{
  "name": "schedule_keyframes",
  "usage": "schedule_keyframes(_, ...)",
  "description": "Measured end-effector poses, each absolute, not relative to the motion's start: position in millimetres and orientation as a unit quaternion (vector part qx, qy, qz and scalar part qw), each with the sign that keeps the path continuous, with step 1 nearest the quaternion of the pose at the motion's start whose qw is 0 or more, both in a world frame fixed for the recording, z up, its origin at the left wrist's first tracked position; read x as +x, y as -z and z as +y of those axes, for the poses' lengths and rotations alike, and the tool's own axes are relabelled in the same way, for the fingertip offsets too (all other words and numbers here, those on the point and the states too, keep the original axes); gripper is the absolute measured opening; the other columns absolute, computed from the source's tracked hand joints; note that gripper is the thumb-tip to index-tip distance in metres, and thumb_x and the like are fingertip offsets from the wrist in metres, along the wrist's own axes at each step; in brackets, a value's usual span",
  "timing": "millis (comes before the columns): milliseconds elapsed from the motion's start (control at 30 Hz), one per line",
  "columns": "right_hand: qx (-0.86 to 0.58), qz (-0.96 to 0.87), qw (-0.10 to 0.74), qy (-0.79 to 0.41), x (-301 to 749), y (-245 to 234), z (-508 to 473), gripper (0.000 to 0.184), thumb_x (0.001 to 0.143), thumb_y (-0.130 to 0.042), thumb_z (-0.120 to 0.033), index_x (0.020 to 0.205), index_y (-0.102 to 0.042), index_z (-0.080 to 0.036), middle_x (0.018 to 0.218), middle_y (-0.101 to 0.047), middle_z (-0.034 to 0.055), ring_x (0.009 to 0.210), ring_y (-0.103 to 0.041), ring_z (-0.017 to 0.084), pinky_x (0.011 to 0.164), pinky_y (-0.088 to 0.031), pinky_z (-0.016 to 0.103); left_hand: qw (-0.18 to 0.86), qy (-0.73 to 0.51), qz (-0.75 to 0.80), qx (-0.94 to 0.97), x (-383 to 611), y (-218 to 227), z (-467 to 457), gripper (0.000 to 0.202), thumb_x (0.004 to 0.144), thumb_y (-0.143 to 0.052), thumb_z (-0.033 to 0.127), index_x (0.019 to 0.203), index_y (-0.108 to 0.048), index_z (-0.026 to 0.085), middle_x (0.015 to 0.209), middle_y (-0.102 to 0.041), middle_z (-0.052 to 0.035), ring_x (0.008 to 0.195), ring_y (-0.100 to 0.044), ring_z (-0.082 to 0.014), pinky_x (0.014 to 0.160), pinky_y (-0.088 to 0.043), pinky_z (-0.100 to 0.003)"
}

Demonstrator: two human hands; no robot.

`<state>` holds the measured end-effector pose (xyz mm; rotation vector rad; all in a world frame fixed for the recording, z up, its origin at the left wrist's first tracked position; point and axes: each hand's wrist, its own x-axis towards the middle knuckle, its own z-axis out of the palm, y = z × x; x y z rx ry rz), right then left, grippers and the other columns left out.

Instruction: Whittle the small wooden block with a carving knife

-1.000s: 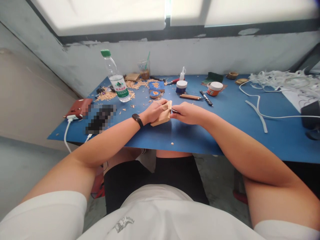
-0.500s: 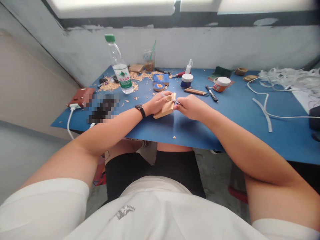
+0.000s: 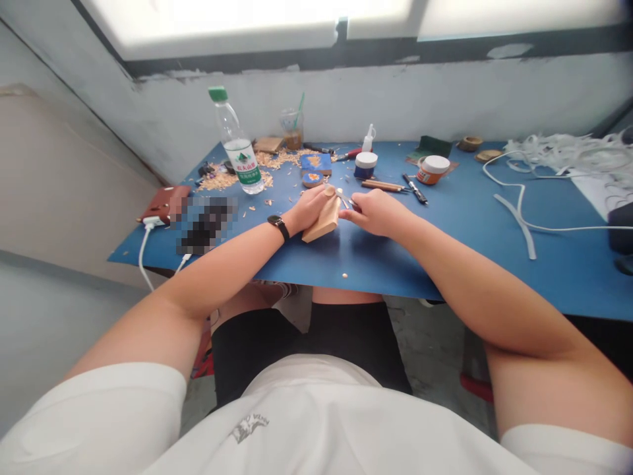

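Wood block (image 3: 322, 223) sits just left of the frame's centre, and we hold it over the blue table (image 3: 445, 257). Its long axis slants from lower left to upper right, with the lower end at or just above the tabletop.

Our left hand (image 3: 307, 210), the one with the watch (image 3: 279, 226), is wrapped around the block from the left, thumb near its upper end. Our right hand (image 3: 378, 212) lies just to the right, fingers curled shut around a small carving tool (image 3: 343, 198). The thin tip of the tool points left at the block's upper end. We cannot tell whether the tip touches the wood. The left hand is on the block, and the right is beside it with only the tool between.

Loose white strips and cord (image 3: 519, 198) spread across the right side of the table. In the upper left stands a clear water bottle (image 3: 237, 148) with a green cap, and we cannot read its fill level. Wood shavings (image 3: 222, 179) lie around its base.

Behind the shavings, a plastic cup (image 3: 291, 128) holds a green straw and a little brown liquid. Right of centre stand a dark jar (image 3: 365, 165) and an orange jar (image 3: 432, 169), both with white lids on, so their contents are hidden. Spare carving tools (image 3: 383, 186) lie between the two jars.
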<state>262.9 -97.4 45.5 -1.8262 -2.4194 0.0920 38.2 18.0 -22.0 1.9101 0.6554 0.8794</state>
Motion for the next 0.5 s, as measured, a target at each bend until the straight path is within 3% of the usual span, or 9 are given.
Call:
schedule_keyframes(133, -0.562, -0.819, 0.092, -0.070, 261.2, -47.9, -107.6, 0.049, 0.134, -0.054, -0.060, 0.137, -0.079, -0.018, 0.111, -0.088, 0.0176, 0.097, -0.075, 0.032, 0.083, -0.044, 0.040, 0.456, -0.325, 0.223, 0.798, 36.1, 15.1, 13.5, 0.099, 0.097, -0.059, 0.122, 0.096, -0.067, 0.024, 0.092, -0.069, -0.0040, 0.086, -0.061, -0.0208, 0.085, -0.054, -0.039)
schedule_keyframes(233, -0.526, -0.838, 0.115, -0.083, 260.6, -47.8, -112.5, 0.041, 0.131, -0.055, -0.054, 0.131, -0.077, -0.019, 0.110, -0.086, 0.0171, 0.095, -0.072, 0.031, 0.084, -0.044, 0.040, 0.464, -0.286, 0.205, 0.813, 35.1, 10.2, 10.5, 0.101, 0.090, -0.064, 0.125, 0.098, -0.066, 0.024, 0.095, -0.069, -0.0036, 0.087, -0.061, -0.0203, 0.086, -0.054, -0.039)
schedule_keyframes(367, -0.484, -0.856, 0.132, -0.124, 263.0, -47.6, -112.7, 0.037, 0.129, -0.053, -0.050, 0.112, -0.074, -0.025, 0.101, -0.081, 0.0122, 0.088, -0.066, 0.028, 0.083, -0.043, 0.040, 0.437, -0.263, 0.236, 0.827, 34.0, 10.3, 8.4, 0.095, 0.095, -0.063, 0.120, 0.099, -0.064, 0.025, 0.093, -0.067, -0.0028, 0.086, -0.061, -0.0205, 0.082, -0.050, -0.038)
schedule_keyframes(500, -0.485, -0.854, 0.108, -0.158, 267.7, -50.9, -112.4, 0.035, 0.128, -0.057, -0.050, 0.106, -0.072, -0.026, 0.094, -0.076, 0.0079, 0.083, -0.062, 0.025, 0.082, -0.043, 0.039, 0.354, -0.282, 0.243, 0.858, 31.7, 12.0, 8.7, 0.095, 0.103, -0.047, 0.117, 0.099, -0.067, 0.025, 0.097, -0.075, -0.0059, 0.094, -0.066, -0.0248, 0.091, -0.053, -0.043)
